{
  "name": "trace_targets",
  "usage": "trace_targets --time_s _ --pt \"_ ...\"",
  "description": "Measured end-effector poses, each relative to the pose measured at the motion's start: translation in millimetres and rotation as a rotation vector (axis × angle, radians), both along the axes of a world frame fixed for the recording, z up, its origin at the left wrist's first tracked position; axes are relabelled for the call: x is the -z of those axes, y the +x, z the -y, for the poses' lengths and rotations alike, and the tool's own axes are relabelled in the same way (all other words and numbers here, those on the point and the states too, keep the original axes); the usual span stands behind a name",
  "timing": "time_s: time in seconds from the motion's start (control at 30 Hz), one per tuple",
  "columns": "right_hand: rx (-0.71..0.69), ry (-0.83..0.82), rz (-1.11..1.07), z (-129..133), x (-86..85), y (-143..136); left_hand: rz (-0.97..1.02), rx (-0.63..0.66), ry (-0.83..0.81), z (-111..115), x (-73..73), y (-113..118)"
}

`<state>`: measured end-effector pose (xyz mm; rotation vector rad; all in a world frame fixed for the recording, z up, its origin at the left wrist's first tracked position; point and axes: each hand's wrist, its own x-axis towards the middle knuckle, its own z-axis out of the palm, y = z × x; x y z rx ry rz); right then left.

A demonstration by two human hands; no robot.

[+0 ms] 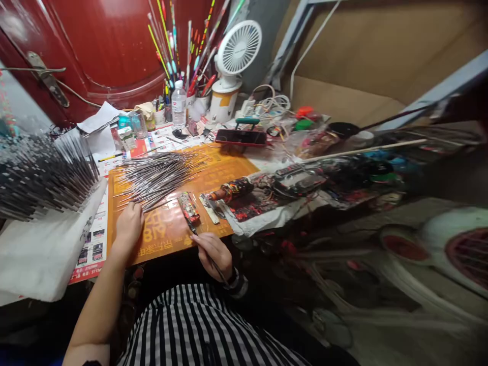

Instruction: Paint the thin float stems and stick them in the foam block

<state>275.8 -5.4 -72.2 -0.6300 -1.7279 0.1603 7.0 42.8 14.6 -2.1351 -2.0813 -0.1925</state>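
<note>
Our right hand [214, 254] pinches a slim brush [192, 228] by a paint-smeared block [188, 207], our left hand [129, 224] curls beside piled sticks [156, 175], its grip unclear

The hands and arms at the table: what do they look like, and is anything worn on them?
Both are human hands, with no gloves. The left hand and left forearm are bare; a dark edge, perhaps a sleeve, shows at the bottom. The right hand has a dark wristband with something paler beside it, too blurred to identify.
</note>
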Motion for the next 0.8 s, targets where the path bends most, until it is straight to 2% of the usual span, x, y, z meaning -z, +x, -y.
trace_targets --time_s 0.13,0.27,0.37,0.57,0.8 --pt "0.024 0.02 0.008 -1 -6.8 5 0.02 0.04 0.111 5 1.8 -12" --pt "0.05 0.069 0.056 -8 -13.4 15 0.144 0.137 0.243 17 -0.9 -13" --pt "0.114 0.082 0.081 -20 -19.9 19 0.207 0.218 0.261 28 -1.2 -7" --pt "0.189 0.009 0.038 -40 -32.2 12 0.211 0.26 0.299 37 5.2 -6" --pt "0.21 -0.056 0.056 -47 -30.1 3 0.183 0.27 0.332 38 10.0 -13"
